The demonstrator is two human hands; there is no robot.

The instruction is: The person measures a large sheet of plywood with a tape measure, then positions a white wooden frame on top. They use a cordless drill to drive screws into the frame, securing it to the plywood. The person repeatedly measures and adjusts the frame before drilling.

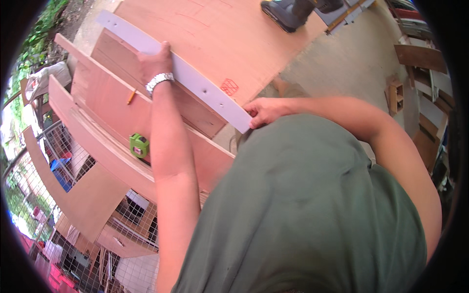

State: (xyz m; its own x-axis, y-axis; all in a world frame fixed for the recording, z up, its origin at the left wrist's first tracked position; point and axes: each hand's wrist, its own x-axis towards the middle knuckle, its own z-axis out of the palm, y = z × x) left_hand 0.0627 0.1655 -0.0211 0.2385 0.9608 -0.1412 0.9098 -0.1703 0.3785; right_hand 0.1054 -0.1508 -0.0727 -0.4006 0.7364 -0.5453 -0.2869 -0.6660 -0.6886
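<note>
White strip (193, 82): directly before me, along the left edge of the plywood panel (220, 44); both my hands touch it, so neither is nearer.
Long axis: slanting from far left to near right; one end points away to my left, the other back toward my shirt (303, 195).
Left hand (155, 66): clamped across the strip, partway to its far end, with length showing on either side.
Right hand (266, 111): thumb and fingers pinched together on the near end's corner.
Strip's face: pale, with a few small dark spots, possibly holes.
Panel's top: red marks (229, 87) beside the strip; a dark power tool (288, 14) toward the far right.
Boards (107, 97): left of the strip, roughly alongside it, carrying a pencil (131, 96) and a green tape measure (138, 145).
Left wrist: a metal watch (159, 82).
</note>
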